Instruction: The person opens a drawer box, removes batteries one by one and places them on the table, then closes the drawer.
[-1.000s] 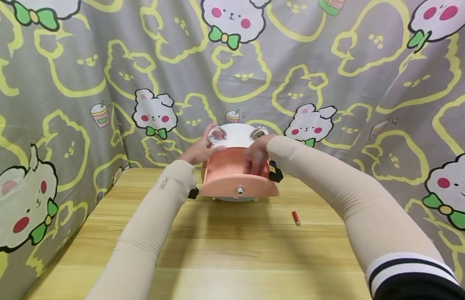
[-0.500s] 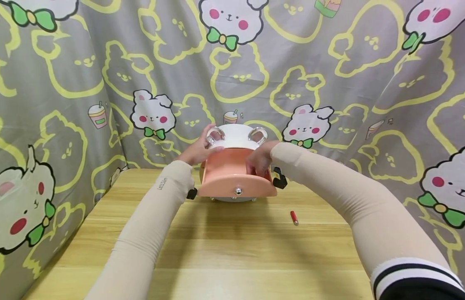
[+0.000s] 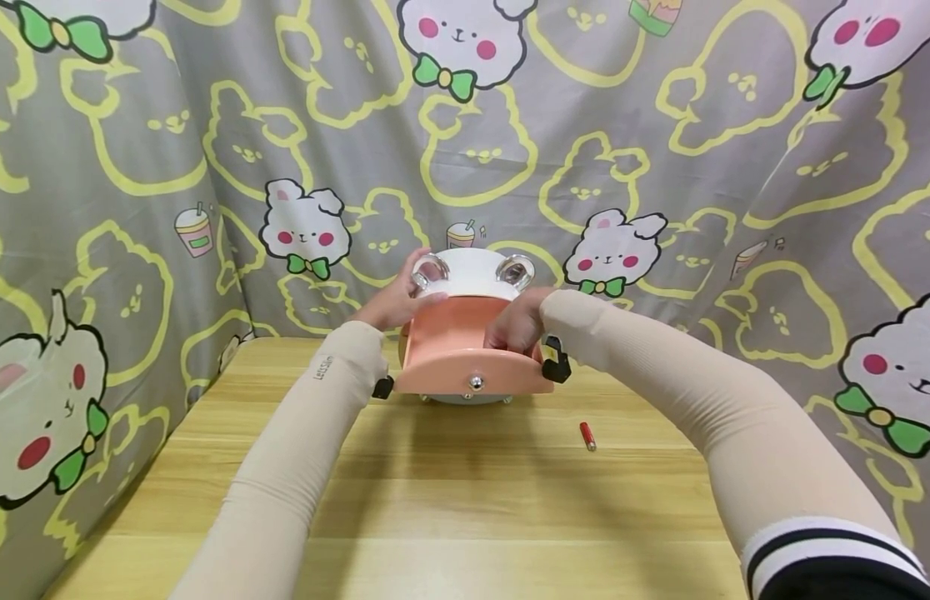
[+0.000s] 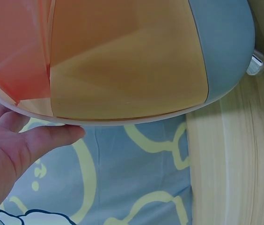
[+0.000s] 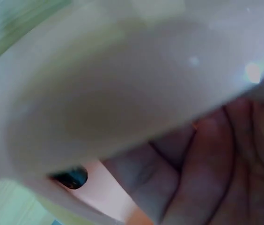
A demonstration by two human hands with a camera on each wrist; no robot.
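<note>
The coral drawer (image 3: 453, 372) stands open, the right of the hands (image 3: 516, 323) inside.

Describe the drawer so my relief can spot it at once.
Toward the far edge of the table stands a rounded box, the left hand gripping its side. The drawer stands open at its front, the right hand in it. Unlike the white top above and the grey base below, it is coral, with a silver knob on its curved face.
</note>
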